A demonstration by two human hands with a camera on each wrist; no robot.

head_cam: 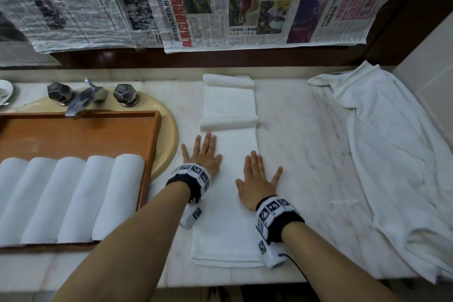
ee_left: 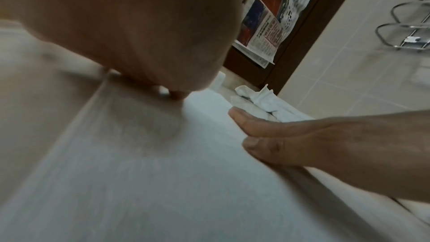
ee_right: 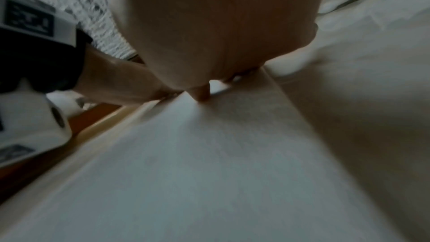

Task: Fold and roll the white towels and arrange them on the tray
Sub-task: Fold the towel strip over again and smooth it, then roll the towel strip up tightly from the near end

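The folded towel (head_cam: 228,203) lay flat; left hand (head_cam: 203,154) and right hand (head_cam: 257,179), both spread and grasping nothing, pressed it, and should smooth evenly toward twelve o'clock.

Bathroom, marble vanity (head_cam: 306,130), basin (head_cam: 169,135), faucet (head_cam: 83,99), tiled wall (ee_left: 349,65)

Left hand (head_cam: 204,155) flat, palm down, fingers spread; right hand (head_cam: 257,180) likewise, nearer; forearms extended, banded wrists.

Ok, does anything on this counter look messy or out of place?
Yes: a crumpled white towel sprawls over the counter's right end, unfolded. The tray sits across the sink, under the faucet.
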